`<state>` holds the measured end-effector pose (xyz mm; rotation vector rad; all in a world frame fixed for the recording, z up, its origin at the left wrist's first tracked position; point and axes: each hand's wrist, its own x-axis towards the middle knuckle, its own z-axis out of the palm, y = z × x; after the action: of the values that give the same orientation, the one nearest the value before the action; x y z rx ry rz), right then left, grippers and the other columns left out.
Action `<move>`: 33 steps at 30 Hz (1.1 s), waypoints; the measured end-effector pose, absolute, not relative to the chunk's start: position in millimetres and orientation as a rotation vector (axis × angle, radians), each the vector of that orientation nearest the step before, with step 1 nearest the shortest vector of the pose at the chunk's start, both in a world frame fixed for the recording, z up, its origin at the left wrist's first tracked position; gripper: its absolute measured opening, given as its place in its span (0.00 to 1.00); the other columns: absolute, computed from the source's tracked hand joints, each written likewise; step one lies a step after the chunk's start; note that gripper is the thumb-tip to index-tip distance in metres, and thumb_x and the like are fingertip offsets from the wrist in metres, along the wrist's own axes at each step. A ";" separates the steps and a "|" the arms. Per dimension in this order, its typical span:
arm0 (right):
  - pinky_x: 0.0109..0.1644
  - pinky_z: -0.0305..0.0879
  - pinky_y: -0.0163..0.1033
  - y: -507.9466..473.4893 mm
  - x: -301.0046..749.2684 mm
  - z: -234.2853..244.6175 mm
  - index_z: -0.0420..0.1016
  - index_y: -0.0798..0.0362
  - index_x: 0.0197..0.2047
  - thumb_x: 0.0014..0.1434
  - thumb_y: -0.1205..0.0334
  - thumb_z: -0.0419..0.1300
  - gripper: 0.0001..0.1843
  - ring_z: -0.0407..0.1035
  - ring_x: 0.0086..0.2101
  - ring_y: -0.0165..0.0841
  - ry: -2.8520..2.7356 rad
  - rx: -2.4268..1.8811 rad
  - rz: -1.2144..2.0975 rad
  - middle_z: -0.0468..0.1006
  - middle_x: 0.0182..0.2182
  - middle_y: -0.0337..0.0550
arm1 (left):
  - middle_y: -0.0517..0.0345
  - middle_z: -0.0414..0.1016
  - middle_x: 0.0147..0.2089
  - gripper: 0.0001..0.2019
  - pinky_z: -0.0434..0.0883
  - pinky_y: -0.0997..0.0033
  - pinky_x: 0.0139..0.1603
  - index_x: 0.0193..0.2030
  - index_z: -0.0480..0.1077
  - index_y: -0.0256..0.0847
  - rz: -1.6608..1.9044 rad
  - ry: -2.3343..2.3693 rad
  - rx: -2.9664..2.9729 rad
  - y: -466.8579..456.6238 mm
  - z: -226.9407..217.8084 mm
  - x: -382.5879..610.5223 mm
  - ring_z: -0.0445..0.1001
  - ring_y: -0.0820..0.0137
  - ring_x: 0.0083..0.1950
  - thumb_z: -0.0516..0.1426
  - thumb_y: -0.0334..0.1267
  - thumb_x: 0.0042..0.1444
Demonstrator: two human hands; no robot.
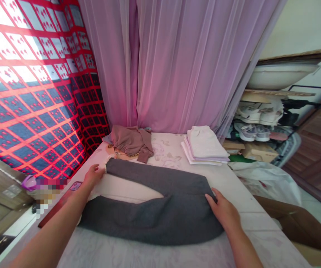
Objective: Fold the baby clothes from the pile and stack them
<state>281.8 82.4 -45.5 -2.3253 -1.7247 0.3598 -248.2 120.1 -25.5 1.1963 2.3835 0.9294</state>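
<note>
Dark grey trousers [154,216] lie spread on the table, their legs pointing left and their waist end to the right. A pale frayed or lacy edge shows at the leg ends. At the far leg's hem, my left hand [95,175] has its fingers closed on the edge. My right hand [224,208] grips the waist end between thumb and fingers. Behind the trousers lies a loose heap of brown clothes [132,141]. A stack of folded white clothes [205,145] sits at the back right.
A phone [76,185] lies by the table's left edge. Pink curtains [177,67] hang behind, and a red-and-dark patterned cloth [51,96] hangs at left. On the right stand a rack with shoes [249,113], a plastic bag [269,178] and a cardboard box [297,219].
</note>
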 end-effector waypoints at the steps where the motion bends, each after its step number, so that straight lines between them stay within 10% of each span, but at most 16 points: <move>1: 0.45 0.66 0.44 81.4 281.3 -45.7 0.63 0.51 0.61 0.60 0.46 0.44 0.31 0.73 0.43 0.42 -1.724 -2.318 0.336 0.78 0.46 0.48 | 0.42 0.72 0.51 0.26 0.73 0.65 0.41 0.56 0.61 0.33 0.956 2.394 1.222 115.1 -26.0 -244.7 0.77 0.63 0.42 0.53 0.45 0.52; 6: 0.45 0.66 0.44 65.1 282.6 -48.6 0.61 0.50 0.62 0.61 0.47 0.43 0.30 0.73 0.42 0.41 -1.634 -2.318 0.304 0.78 0.47 0.44 | 0.49 0.74 0.50 0.19 0.68 0.62 0.54 0.46 0.71 0.40 0.856 2.117 1.829 79.9 -20.8 -198.7 0.72 0.59 0.51 0.53 0.48 0.53; 15: 0.43 0.67 0.44 45.9 277.9 -47.0 0.61 0.48 0.62 0.59 0.43 0.46 0.32 0.73 0.43 0.41 -1.499 -2.375 0.350 0.76 0.48 0.47 | 0.58 0.74 0.33 0.14 0.66 0.70 0.43 0.30 0.67 0.42 0.441 1.521 2.124 30.0 -21.7 -121.0 0.71 0.68 0.38 0.50 0.49 0.58; 21: 0.45 0.66 0.42 41.1 287.6 -49.0 0.63 0.52 0.61 0.58 0.49 0.48 0.29 0.70 0.45 0.40 -1.516 -2.304 0.257 0.75 0.48 0.48 | 0.60 0.74 0.33 0.12 0.62 0.71 0.34 0.35 0.66 0.44 0.100 1.740 2.017 19.8 -10.6 -125.7 0.72 0.66 0.36 0.54 0.50 0.53; 33: 0.64 0.44 0.57 39.9 195.8 -44.9 0.65 0.43 0.61 0.64 0.54 0.47 0.23 0.51 0.63 0.41 -2.305 -1.666 0.159 0.59 0.64 0.45 | 0.50 0.73 0.51 0.19 0.67 0.61 0.53 0.55 0.68 0.45 0.385 1.554 2.300 26.3 -17.7 -41.6 0.71 0.61 0.51 0.53 0.44 0.58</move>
<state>195.8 39.9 -44.9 -1.6659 -2.3046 0.1594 -41.6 26.3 -17.7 2.2999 1.5536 0.3853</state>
